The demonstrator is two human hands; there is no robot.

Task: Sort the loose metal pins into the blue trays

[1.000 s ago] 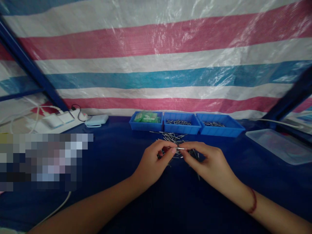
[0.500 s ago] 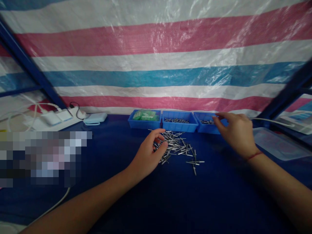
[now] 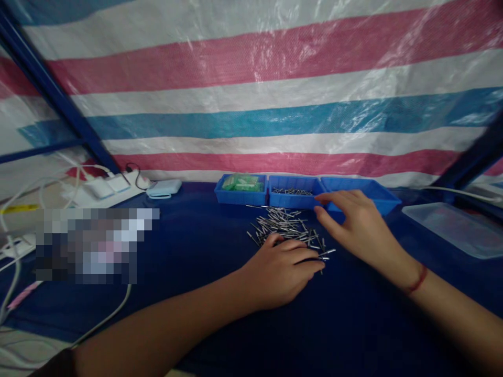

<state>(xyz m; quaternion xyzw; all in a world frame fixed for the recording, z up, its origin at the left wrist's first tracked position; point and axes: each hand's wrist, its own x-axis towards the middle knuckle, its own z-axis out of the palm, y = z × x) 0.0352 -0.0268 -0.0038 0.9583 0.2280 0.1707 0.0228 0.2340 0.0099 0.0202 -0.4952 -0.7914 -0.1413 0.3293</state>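
Far sheet (image 3: 251, 122): broad horizontal stripes in white, pinkish red and blue, with pale glossy streaks. Bench (image 3: 192, 230): plain deep navy. Left frame post (image 3: 58, 99): dark blue. Three trays (image 3: 294, 201): mid blue, brighter than the bench; packets (image 3: 243, 183) in the left one, bright green. Pins (image 3: 279, 220): silver-grey, darker in places (shadow or true colour, cannot tell). Wristband (image 3: 419, 280), right: dark red. Left, far: power strip (image 3: 112, 192) white, case (image 3: 164, 188) pale blue. Left, near: cable sleeve (image 3: 24, 295) pink. Right: lid (image 3: 451, 230) cloudy, see-through.
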